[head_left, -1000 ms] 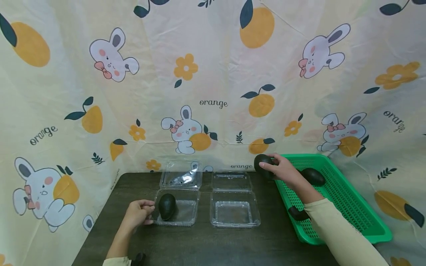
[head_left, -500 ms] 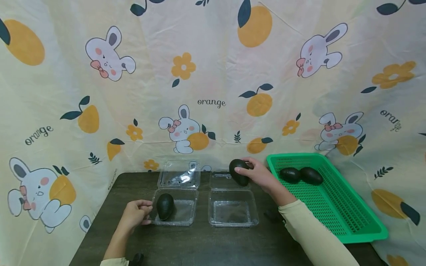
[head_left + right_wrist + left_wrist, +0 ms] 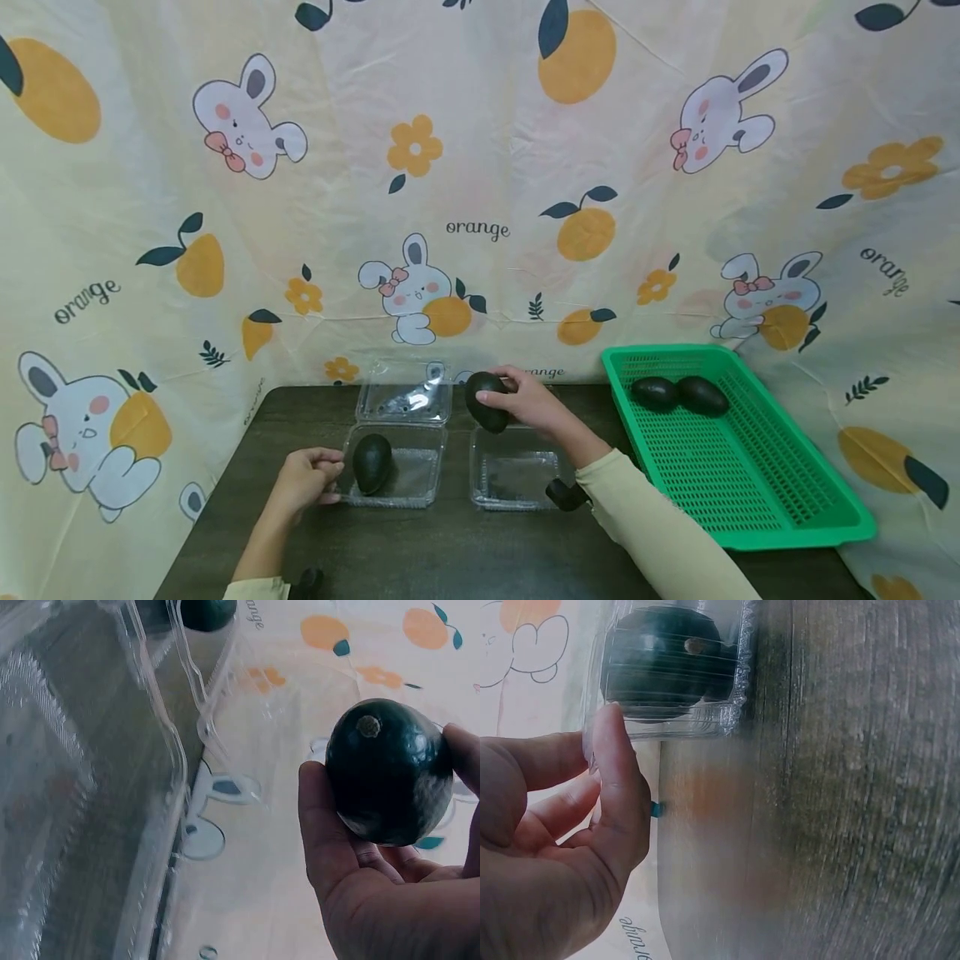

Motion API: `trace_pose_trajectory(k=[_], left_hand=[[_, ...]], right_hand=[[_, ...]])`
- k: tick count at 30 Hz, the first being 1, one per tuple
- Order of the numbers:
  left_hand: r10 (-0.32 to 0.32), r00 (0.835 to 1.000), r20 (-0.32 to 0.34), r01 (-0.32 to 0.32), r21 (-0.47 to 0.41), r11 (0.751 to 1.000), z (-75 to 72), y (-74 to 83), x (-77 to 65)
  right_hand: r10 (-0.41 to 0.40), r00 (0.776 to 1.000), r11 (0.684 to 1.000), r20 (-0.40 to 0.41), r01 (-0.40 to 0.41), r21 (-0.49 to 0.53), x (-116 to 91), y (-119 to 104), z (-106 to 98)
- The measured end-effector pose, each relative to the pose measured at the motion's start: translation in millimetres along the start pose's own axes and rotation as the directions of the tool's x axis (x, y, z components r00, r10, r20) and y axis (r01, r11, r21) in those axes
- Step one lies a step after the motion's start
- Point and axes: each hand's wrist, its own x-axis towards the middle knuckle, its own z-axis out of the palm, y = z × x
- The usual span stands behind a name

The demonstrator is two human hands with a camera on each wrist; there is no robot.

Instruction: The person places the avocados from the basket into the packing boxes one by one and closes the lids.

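My right hand (image 3: 534, 402) holds a dark green avocado (image 3: 487, 402) above the hinge side of the right clear plastic clamshell box (image 3: 517, 504). In the right wrist view the fingers curl round this avocado (image 3: 390, 772), its stem end showing. At the left, my left hand (image 3: 306, 478) pinches the left edge of another open clamshell box (image 3: 420, 492). Inside that box lies an avocado (image 3: 372, 463). The left wrist view shows the thumb and fingers of the left hand (image 3: 577, 825) on the corner of the box (image 3: 720, 724).
A green plastic basket (image 3: 757, 475) stands at the right with two avocados (image 3: 678, 395) near its far end. Both boxes rest on a dark wooden table (image 3: 420, 550). Behind it hangs a patterned cloth (image 3: 495, 158) with rabbits and oranges. The lid (image 3: 405, 396) of the left box leans back.
The right hand has carried the avocado leftward from the basket's far left corner to above the boxes. The left hand stays on the left box's edge. The view has shifted slightly.
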Motion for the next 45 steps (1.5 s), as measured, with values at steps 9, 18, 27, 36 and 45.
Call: trace_pose_trajectory(k=[9,18,27,36,45], left_hand=[[-0.010,1.000,0.002,0.010,-0.003,1.000,0.5,0.7,0.7],[-0.015,1.000,-0.002,0.015,0.003,1.000,0.6,0.4,0.8],[-0.009,1.000,0.005,0.009,-0.003,1.000,0.0,-1.2,1.8],[-0.012,1.000,0.006,0.012,0.003,1.000,0.7,0.0,0.8],[-0.012,1.000,0.006,0.012,-0.002,1.000,0.2,2.3,-0.1]], right_hand=[[0.006,0.998,1.000,0.059,-0.004,-0.027,12,2,27],[0.022,0.997,0.996,0.076,-0.016,-0.087,26,5,53],[0.060,0.994,0.993,0.091,-0.049,-0.111,31,10,82],[0.077,0.994,0.963,0.078,-0.054,-0.264,38,12,102],[0.054,0.997,0.874,0.061,-0.017,-0.485,43,16,122]])
